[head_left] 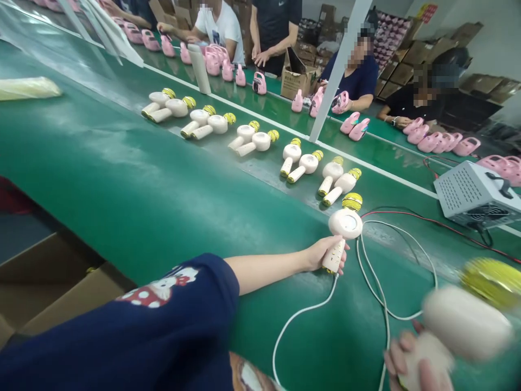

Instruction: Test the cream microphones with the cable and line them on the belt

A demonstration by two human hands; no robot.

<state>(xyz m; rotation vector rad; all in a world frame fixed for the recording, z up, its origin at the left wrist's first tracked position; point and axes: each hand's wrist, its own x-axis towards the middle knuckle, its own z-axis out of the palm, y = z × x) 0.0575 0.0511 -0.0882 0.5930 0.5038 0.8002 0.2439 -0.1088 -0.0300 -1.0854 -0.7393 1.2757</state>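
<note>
Cream karaoke microphones (345,225) sit in the left hand (323,255) and right hand (407,361).

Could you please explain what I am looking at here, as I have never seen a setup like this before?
This is a single view from a camera worn on a person's head, looking forward and down, so the two bare hands are the wearer's own. The left hand grips the handle of a cream-white microphone with a gold head. The right hand holds a second microphone, which is blurred. A green conveyor belt carries pairs of similar microphones. A white cable lies on the belt, near a grey vented metal box. Beyond them, co-workers sit and stand along a belt lined with pink items.
</note>
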